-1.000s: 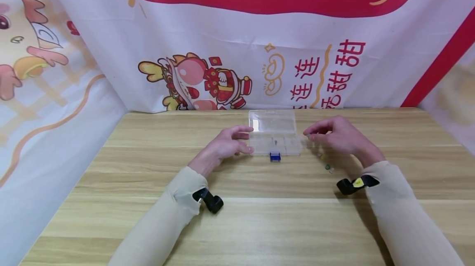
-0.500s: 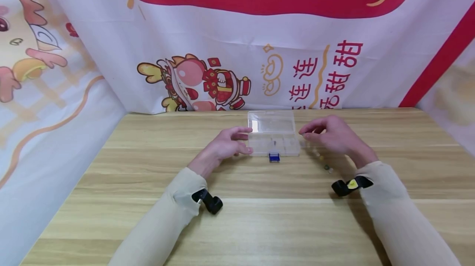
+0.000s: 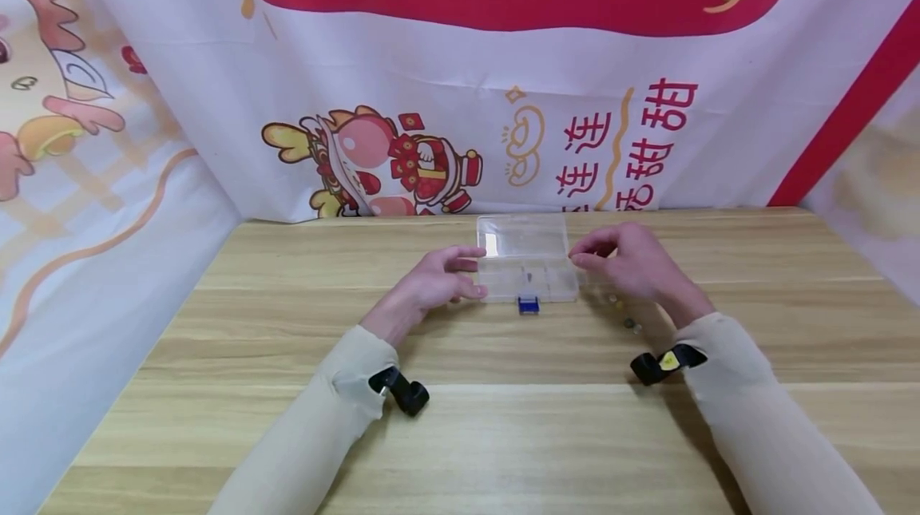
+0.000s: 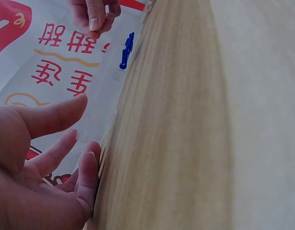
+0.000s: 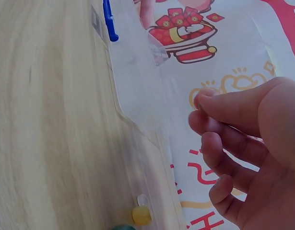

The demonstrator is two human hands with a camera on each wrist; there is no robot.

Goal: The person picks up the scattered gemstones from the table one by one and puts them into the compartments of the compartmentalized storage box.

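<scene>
Two bare hands of mine sit apart, one on each side of an open, clear plastic compartment case (image 3: 496, 279) on the light wood-grain table (image 3: 460, 435). Its clear, rectangular plastic lid (image 3: 522, 235) lies folded back on the far side, and a bright blue plastic latch (image 3: 528, 305) sticks out in front. My left hand (image 3: 442, 277) is spread, thumb and fingers touching the case's left side without gripping it. My right hand (image 3: 632, 259) is at the right edge, thumb and forefinger pinching a tiny greyish piece (image 5: 201, 108), mostly hidden between the tips. One small dark piece (image 3: 529, 277) lies inside the case. On the table near my right hand are a small yellow piece (image 5: 142, 215), a small clear piece (image 5: 142, 200) and a dark green piece (image 5: 124, 227).
</scene>
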